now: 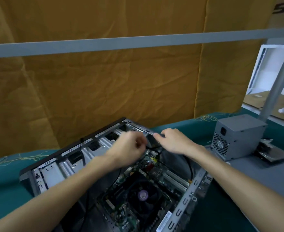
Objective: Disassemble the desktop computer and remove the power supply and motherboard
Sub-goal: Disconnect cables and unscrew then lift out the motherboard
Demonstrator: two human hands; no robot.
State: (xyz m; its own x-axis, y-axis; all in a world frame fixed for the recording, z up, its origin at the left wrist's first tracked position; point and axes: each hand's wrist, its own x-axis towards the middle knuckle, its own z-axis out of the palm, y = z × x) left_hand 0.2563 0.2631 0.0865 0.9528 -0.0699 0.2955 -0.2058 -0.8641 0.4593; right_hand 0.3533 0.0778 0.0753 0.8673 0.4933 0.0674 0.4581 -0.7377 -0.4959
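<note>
Both hands worked mid-frame above the motherboard (144,186): my blurred left hand (129,148) seemingly pinched a black cable (189,166), my right hand (174,141) gripped the case (50,171) rim, with unplugging next and the power supply (236,136) already out.

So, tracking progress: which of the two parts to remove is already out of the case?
The power supply, the grey box on the table right of the case; the motherboard remains inside.

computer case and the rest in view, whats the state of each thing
computer case: side open, insides exposed
motherboard: mounted inside the case
cpu fan: seated on the motherboard
power supply: removed, standing on the table
left hand: blurred, curled over the case's far end
right hand: fingers on the case rim
</note>
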